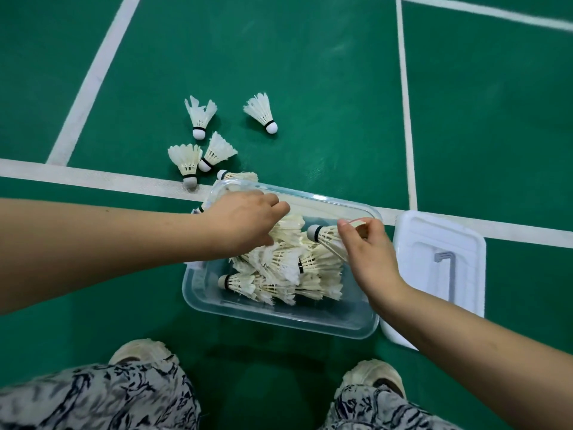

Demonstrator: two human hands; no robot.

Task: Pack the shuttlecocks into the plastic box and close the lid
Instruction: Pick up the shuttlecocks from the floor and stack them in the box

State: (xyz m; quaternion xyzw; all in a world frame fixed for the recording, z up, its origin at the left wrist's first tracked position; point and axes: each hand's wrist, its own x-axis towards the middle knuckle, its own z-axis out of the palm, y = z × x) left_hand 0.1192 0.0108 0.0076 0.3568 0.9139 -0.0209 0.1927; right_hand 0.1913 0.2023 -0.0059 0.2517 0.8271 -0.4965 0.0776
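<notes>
A clear plastic box stands on the green court floor, holding a pile of several white feather shuttlecocks. My right hand is over the box's right side, shut on the feathers of one shuttlecock whose cork points left. My left hand reaches down over the box's far left part, fingers curled onto the pile; what it grips is hidden. Several loose shuttlecocks lie on the floor beyond the box, among them one farthest right and one at the far left. The white lid lies to the right of the box.
White court lines cross the floor behind the box. My two shoes and patterned trouser legs are at the bottom edge, close to the box's near side.
</notes>
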